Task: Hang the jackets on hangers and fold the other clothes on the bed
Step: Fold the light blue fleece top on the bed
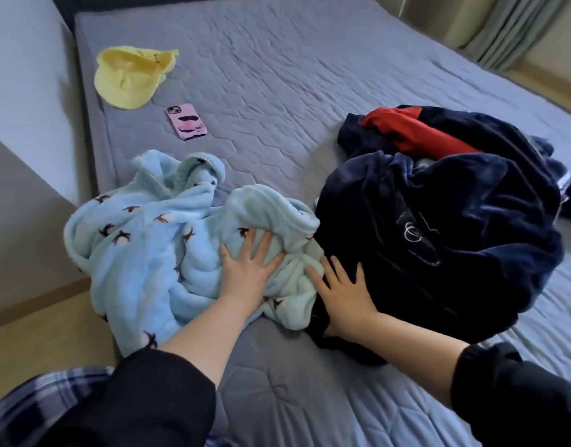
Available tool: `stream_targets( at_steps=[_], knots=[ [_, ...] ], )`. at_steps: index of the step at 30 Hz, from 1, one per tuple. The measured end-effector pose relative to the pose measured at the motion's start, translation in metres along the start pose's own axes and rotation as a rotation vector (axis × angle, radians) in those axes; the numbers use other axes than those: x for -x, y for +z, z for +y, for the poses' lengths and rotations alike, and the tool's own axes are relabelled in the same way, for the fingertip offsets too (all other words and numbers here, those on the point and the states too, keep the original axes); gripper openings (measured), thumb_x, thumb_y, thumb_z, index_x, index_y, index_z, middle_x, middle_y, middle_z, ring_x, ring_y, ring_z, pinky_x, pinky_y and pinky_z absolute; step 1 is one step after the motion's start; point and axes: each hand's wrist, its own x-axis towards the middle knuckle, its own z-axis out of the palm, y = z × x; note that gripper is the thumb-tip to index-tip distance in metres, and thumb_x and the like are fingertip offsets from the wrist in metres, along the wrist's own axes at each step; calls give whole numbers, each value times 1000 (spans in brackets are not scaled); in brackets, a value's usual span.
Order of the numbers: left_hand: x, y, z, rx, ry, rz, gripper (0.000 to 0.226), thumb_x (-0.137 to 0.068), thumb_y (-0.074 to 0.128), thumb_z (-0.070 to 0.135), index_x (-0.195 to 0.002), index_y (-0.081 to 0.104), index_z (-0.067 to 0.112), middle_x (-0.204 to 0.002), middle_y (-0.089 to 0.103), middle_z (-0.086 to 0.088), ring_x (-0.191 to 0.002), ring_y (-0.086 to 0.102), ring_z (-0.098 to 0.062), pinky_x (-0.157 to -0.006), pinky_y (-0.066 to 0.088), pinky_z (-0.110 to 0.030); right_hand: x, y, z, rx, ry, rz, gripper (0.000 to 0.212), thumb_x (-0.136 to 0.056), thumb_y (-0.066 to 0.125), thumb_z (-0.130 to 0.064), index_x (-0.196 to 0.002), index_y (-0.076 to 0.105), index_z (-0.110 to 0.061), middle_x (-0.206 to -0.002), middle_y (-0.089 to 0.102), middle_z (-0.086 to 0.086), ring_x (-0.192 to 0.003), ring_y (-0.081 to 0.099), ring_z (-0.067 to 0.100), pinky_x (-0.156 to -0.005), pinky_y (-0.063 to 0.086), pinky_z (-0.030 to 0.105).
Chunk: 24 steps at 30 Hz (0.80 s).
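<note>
A crumpled light blue fleece garment (142,240) with small brown bird prints lies at the near left of the grey quilted bed (293,75). My left hand (245,269) rests flat on it, fingers spread. To its right sits a heap of dark navy velvet clothing (438,240) with white embroidery, and a red garment (413,133) shows at the heap's far side. My right hand (342,295) lies flat with fingers apart on the near left edge of the navy heap, beside the blue fleece. Neither hand grips anything.
A yellow garment (129,79) lies at the bed's far left. A phone in a pink case (187,122) lies just nearer than it. A wall and floor run along the left of the bed. Curtains (516,27) hang at the far right.
</note>
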Motion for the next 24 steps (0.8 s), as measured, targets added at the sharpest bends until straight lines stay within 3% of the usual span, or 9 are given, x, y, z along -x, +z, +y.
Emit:
stream_targets(
  at_steps=[3,5,7,11,14,20,24],
  knots=[
    [1,3,2,17,-42,22,74,-96,39,45,-146,-16,44,-153,-33,-3,-142,-23,-36,-102,15,-73,-8,3,20,120,55,171,111,-87,61,-33,-135,-39,-25,-153,-28,14,-145,-14,34,-111,2,63],
    [0,2,1,33,-65,26,74,-97,40,41,-146,-16,43,-153,-34,-4,-142,-23,-36,-101,17,-73,-18,2,38,167,78,258,85,-95,43,-18,-141,-28,-23,-156,-21,15,-145,-10,35,-112,5,61],
    [-1,2,0,49,-82,14,74,-98,40,38,-146,-16,43,-153,-34,-4,-142,-23,-36,-101,17,-73,-31,-1,66,214,135,238,75,-96,36,-14,-150,-15,-25,-158,-16,14,-146,-7,34,-113,6,59],
    [-7,0,-1,63,-101,-9,73,-97,39,40,-146,-15,44,-153,-33,-3,-142,-23,-35,-102,17,-73,-46,-19,136,394,354,122,72,-97,37,-19,-152,-8,-28,-159,-15,13,-147,-4,31,-114,7,56],
    [-10,-2,-3,60,-103,-41,76,-96,41,43,-146,-16,43,-153,-34,-3,-142,-24,-35,-103,17,-72,-48,-24,148,373,482,107,72,-96,39,-25,-152,-6,-27,-159,-12,13,-146,-4,34,-113,6,59],
    [-13,1,-18,138,-31,-5,94,-83,48,64,-143,-22,45,-150,-38,0,-141,-27,-32,-109,9,-65,-46,-21,85,165,401,92,84,-91,48,-31,-152,-8,-21,-159,-9,13,-146,-7,33,-112,4,62],
    [-2,-2,-29,284,93,50,94,-78,49,70,-147,-11,45,-156,-26,4,-144,-20,-30,-112,9,-62,-49,-39,47,-238,327,246,79,-87,53,-26,-152,10,-16,-161,0,6,-147,-5,24,-115,1,56]
  ],
)
